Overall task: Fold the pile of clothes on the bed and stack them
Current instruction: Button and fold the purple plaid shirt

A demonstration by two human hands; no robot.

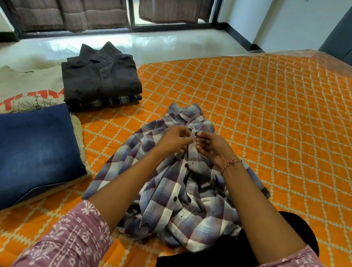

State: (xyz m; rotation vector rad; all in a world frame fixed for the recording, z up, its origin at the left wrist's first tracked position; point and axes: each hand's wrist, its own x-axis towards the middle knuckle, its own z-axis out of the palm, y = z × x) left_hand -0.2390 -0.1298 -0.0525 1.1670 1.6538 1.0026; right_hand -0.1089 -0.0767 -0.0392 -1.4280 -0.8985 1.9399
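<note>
Plaid shirt (178, 178) lies rumpled mid-bed (283, 125) — left hand (175, 139) and right hand (210, 148) pinch its placket near the collar, likely buttoning it so it folds flat; folded stack (101, 78) waits beside.

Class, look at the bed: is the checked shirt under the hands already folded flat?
No: the checked shirt lies rumpled while both hands pinch its button strip.

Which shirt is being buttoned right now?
On the orange bed cover, straight before the person, lies a crumpled checked shirt. Both hands pinch its front near the collar; the dark shirt lies folded.
</note>
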